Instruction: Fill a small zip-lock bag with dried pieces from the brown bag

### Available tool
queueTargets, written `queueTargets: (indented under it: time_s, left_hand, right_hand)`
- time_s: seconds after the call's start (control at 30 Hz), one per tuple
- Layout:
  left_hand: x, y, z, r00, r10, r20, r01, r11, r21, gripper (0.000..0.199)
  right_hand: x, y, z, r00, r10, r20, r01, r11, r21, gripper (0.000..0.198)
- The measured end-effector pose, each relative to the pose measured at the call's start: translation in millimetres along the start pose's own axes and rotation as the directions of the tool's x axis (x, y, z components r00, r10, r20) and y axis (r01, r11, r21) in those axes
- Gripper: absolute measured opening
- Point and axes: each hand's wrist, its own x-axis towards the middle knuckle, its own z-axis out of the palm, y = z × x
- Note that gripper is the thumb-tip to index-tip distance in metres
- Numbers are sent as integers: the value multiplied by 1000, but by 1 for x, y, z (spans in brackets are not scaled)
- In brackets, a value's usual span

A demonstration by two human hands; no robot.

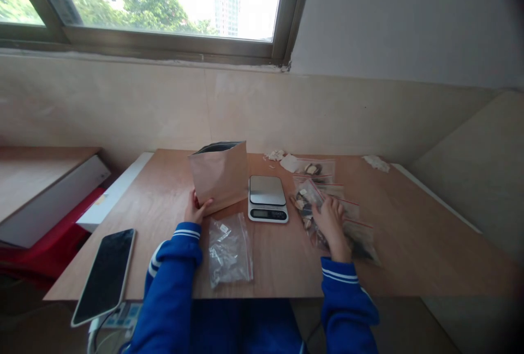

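A brown kraft paper pouch (221, 176) stands upright on the table with its dark mouth open at the top. My left hand (197, 209) grips its lower left corner, thumb in front. My right hand (331, 223) has its fingers curled on a clear zip-lock bag (308, 212) of dark and pale dried pieces; its fingertips are partly hidden. Between the hands sits a white kitchen scale (268, 198) with a metal plate and a dark display. Nearer me lies a crumpled clear zip-lock bag (230, 250) with a small white label inside.
More zip-lock bags overlap at the right, including one with dark contents (360, 242) and another at the back (317, 169). Crumpled white scraps (275, 155) lie by the wall, with more tissue (376, 163) at far right. A tablet (105, 272) stands at the table's left edge.
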Motion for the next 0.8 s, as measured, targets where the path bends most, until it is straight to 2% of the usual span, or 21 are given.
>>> queueTargets:
  time_s: [0.1, 0.23, 0.37, 0.5, 0.57, 0.63, 0.7, 0.73, 0.8]
  left_hand:
    - [5, 1, -5, 1000, -24, 0, 24, 1000, -12, 79]
    - [11, 8, -10, 998, -67, 15, 67, 998, 3, 84]
    - [11, 13, -11, 999, -27, 30, 26, 999, 21, 85]
    - [0, 15, -16, 994, 102, -28, -93, 969, 227, 92]
    - [-14, 16, -20, 975, 199, -96, -149, 914, 378, 100]
    - [-33, 18, -21, 949, 286, -130, -185, 843, 506, 97]
    - [-56, 21, -18, 953, 302, -20, -234, 776, 586, 87]
    - [-67, 23, -15, 959, 265, 103, -271, 747, 607, 79]
    - [-85, 24, -9, 929, 152, 338, -343, 701, 626, 66]
  right_hand:
    - [-9, 18, 2, 995, 101, 2, -101, 995, -9, 35]
    - [-19, 28, -7, 990, 138, -19, -131, 967, 218, 29]
    - [-41, 25, -27, 950, 272, -153, -187, 890, 416, 30]
    - [-66, 9, -51, 898, 364, -246, -171, 806, 567, 25]
    - [-72, 4, -61, 890, 379, -253, -144, 760, 634, 26]
    - [-74, 2, -67, 886, 389, -254, -122, 722, 681, 31]
    - [-73, 1, -69, 883, 396, -252, -100, 682, 725, 36]
    - [-72, 0, -69, 885, 395, -245, -84, 654, 752, 38]
    - [-71, -7, -68, 903, 371, -217, -47, 587, 808, 41]
